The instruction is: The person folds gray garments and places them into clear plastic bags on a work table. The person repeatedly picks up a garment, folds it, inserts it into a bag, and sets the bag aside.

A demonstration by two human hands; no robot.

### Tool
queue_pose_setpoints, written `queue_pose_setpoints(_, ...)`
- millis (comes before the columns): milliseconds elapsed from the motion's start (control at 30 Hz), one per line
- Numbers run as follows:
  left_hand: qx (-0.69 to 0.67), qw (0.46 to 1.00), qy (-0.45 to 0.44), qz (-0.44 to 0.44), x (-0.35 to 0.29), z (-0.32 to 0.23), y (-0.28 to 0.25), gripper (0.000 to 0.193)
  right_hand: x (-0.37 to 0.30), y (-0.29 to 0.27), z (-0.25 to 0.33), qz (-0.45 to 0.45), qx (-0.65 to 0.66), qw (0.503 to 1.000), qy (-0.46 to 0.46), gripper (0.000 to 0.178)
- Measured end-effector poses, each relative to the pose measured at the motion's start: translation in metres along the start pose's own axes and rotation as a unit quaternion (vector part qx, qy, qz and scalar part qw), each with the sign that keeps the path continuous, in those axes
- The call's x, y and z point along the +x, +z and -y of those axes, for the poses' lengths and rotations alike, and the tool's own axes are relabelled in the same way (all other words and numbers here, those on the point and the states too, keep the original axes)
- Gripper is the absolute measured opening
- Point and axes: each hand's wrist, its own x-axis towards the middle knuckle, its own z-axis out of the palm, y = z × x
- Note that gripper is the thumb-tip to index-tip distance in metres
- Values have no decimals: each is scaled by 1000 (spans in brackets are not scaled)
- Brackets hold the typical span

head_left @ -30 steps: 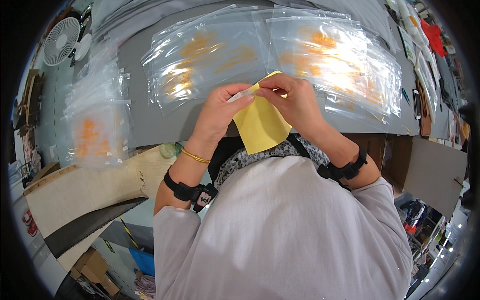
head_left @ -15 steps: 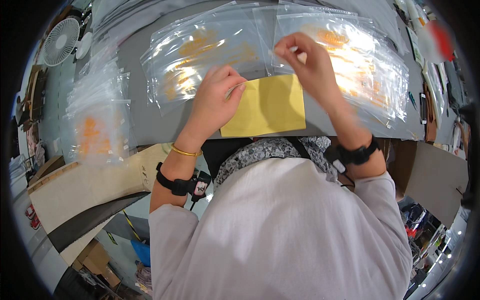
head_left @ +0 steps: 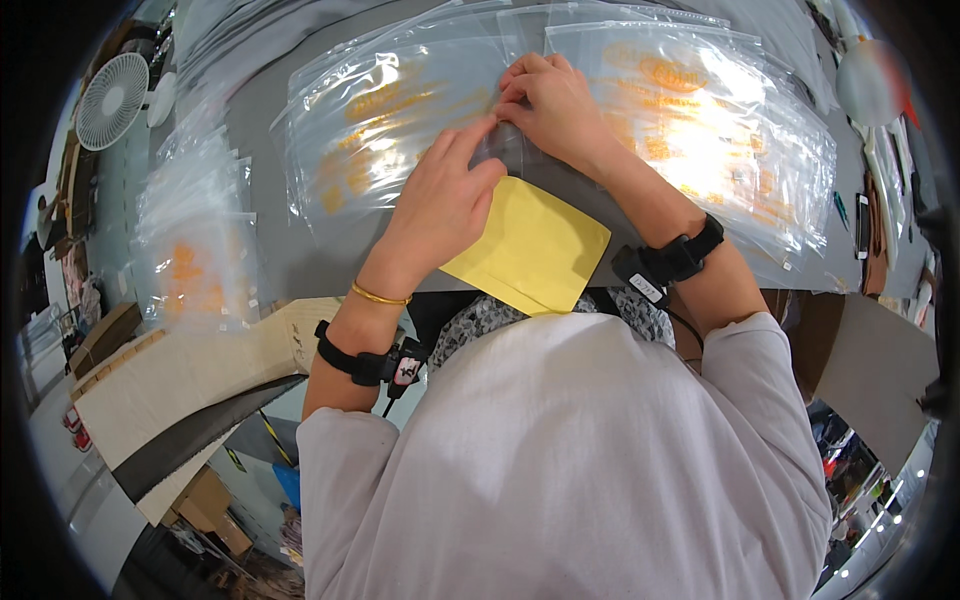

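A yellow paper sheet (head_left: 540, 245) lies turned at an angle, its lower corner past the table's front edge. My left hand (head_left: 440, 195) is over the sheet's left side and grips it near the upper corner, with the index finger reaching forward. Touching or nearly touching that fingertip, my right hand (head_left: 555, 110) has its thumb and fingers pinched together; what they hold is hidden. Both hands' fingertips are between a left spread of clear zip bags with orange print (head_left: 400, 110) and a right, glossier spread of similar bags (head_left: 700, 130).
Smaller clear bags (head_left: 195, 265) overlap at the table's left. A white fan (head_left: 113, 100) stands beyond them. A phone (head_left: 862, 225) and a green pen (head_left: 840, 210) lie at the right. Below the table edge are a pale board (head_left: 190, 375) and a cardboard box (head_left: 865, 365).
My right hand has moved left to meet my left fingertips. The yellow sheet has turned clockwise, and its lower corner has come nearer to me. The left index finger has stretched forward.
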Motion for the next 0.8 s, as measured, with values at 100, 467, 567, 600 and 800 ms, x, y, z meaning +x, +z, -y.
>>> queue_pose_setpoints(100,5,1000,15,7,1,1,0,13,0,-2,5,-43,-81,995,-29,17)
queue_pose_setpoints(467,100,992,65,-33,-27,-4,-5,14,34,7,24,-36,21,996,77,36)
queue_pose_setpoints(567,10,998,-43,-38,-44,-7,-14,10,30,-23,1,-139,79,987,-1,31)
queue_pose_setpoints(600,-60,991,-120,-28,-49,-6,-18,11,28,-44,-16,-128,52,990,21,28)
queue_pose_setpoints(800,-430,828,-361,6,-54,7,-30,25,-29,-182,-88,-143,-260,929,222,43)
